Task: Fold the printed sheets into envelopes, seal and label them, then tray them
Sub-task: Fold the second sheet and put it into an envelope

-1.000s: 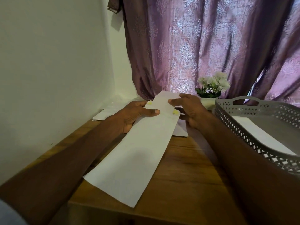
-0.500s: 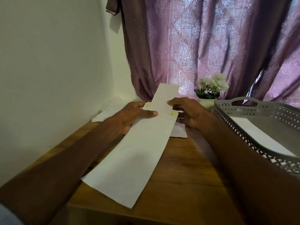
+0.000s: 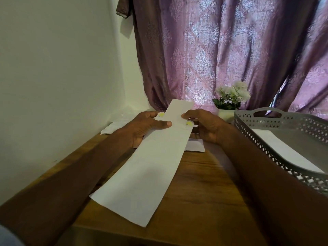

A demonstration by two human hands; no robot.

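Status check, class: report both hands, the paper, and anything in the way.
Left hand and right hand pinch the folded sheet. Upper flap raised. Tray alongside, nothing blocking.

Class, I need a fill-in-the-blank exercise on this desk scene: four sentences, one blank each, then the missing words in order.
1. Both hands hold a long white ____ sheet over the wooden table.
2. The left hand presses it with its ____ on top.
3. A white envelope lies inside the grey ____.
4. The flower pot stands before a purple ____.

Missing words: paper; thumb; tray; curtain
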